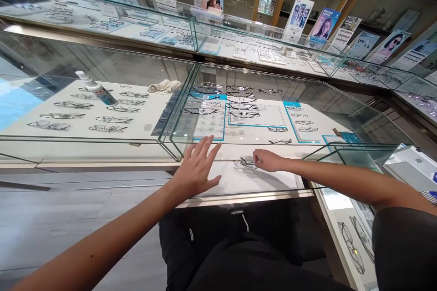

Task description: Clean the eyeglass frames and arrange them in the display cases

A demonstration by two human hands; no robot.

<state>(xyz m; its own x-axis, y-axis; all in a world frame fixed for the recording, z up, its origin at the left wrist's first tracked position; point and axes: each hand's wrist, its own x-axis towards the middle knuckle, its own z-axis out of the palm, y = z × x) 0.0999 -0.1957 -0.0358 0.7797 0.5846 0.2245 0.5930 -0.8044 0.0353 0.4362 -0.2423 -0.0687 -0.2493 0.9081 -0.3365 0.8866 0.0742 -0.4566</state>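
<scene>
My right hand (268, 161) pinches a pair of eyeglasses (246, 163) by one end, low over a white drawer-like surface (232, 185) at the front of the glass showcase. The fingers hide part of the frame. My left hand (198, 170) is spread open, palm down, by the showcase's front left corner; nothing is in it. Beyond the hands, several dark-rimmed eyeglasses (243, 114) sit in rows, with blue-edged white display cards (256, 116) around them. Two more pairs, the lower one (280, 141), lie close behind my right hand.
On the left glass counter stand a white spray bottle (97, 88) and a crumpled cloth (165, 86). Glass edges rise just beyond my hands. A white box (411, 163) rests at the right, above a side case with eyeglasses (351, 248). Upright advertising cards (297, 20) line the back counter.
</scene>
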